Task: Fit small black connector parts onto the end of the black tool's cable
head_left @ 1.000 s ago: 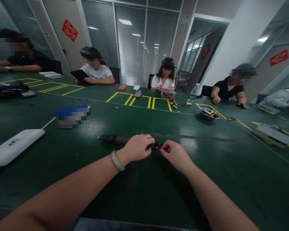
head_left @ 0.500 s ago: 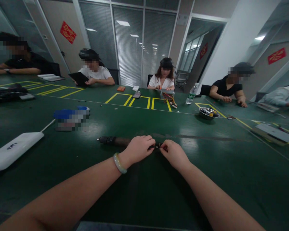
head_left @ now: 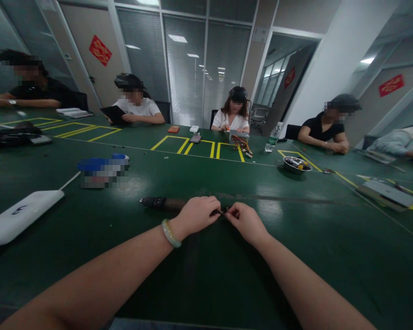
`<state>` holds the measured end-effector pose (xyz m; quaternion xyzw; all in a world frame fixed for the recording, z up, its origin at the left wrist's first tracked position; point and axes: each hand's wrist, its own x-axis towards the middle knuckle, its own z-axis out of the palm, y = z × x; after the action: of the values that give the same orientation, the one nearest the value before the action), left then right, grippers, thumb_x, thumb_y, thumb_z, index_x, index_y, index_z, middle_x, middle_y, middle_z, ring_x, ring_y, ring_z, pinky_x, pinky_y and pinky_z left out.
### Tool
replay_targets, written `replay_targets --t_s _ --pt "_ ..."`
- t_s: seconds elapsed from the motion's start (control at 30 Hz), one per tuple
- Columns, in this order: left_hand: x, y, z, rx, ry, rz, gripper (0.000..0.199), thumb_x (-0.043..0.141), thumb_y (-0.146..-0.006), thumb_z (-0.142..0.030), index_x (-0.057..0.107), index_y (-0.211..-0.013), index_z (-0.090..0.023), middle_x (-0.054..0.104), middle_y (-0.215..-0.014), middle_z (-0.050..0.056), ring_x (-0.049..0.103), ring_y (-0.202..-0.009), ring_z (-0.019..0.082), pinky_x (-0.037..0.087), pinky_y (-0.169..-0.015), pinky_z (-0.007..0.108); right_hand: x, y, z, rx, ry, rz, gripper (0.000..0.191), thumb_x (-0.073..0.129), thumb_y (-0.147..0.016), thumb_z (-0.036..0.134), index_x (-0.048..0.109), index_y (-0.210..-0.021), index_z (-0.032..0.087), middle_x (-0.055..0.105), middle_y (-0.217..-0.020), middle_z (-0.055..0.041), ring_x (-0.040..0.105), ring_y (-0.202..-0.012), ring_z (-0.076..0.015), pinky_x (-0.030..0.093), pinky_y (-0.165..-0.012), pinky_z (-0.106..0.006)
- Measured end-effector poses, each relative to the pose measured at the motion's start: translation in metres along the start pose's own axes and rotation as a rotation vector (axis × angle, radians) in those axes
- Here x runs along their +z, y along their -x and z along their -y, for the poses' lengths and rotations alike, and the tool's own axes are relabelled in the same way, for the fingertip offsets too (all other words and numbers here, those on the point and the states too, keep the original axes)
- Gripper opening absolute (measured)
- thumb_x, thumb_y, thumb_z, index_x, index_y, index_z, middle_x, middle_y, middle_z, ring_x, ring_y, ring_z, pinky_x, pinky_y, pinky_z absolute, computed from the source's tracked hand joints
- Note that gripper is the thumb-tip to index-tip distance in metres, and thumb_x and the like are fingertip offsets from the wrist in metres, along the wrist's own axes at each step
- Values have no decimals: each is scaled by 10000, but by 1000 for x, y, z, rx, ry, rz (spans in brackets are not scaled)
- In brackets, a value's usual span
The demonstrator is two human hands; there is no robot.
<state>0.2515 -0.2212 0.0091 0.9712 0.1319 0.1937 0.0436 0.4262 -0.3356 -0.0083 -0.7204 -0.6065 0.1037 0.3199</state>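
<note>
A dark, cylindrical electric screwdriver [head_left: 172, 204] lies lengthwise on the green table, its metal tip pointing left. My left hand [head_left: 200, 215], with a pale bangle at the wrist, closes over its right-hand end, and the palm hides that part. Close by on the right, my right hand [head_left: 246, 222] is closed in a pinch at something small and dark. The fingertips of both hands nearly meet there. Between them shows a tiny dark piece with a glint of metal, too small to name.
A white numbered device [head_left: 24, 215] with a cable lies at left, near a blurred blue-and-grey item [head_left: 103, 170]. Beyond are a metal bowl [head_left: 297, 166] of small parts, a water bottle [head_left: 273, 137] and a grey box with coloured wires [head_left: 239, 136]. Several people sit around the table.
My right hand has shifted slightly left, narrowing the gap to my left hand. The view has tilted a little. At right, a person in black has brought their hands together.
</note>
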Motion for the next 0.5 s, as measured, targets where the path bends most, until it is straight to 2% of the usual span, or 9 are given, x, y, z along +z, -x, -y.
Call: replay_targets --t_s 0.17,0.5 --pt "-2 -2 -3 -12 9 -1 98 593 -867 -303 589 -886 -208 612 -894 7 584 -821 161 421 -710 276 3 0 -2 61 -30 -14 74 667 -836 236 632 -783 199 618 -765 16 559 -684 -139 384 -599 -240" --pt "-4 -1 -3 -17 13 19 120 574 -883 -323 584 -884 -203 608 -889 11 583 -808 159 416 -699 270 5 -1 -4 62 -65 -6 87 666 -844 255 633 -784 201 619 -729 28 547 -648 -127 367 -581 -231"
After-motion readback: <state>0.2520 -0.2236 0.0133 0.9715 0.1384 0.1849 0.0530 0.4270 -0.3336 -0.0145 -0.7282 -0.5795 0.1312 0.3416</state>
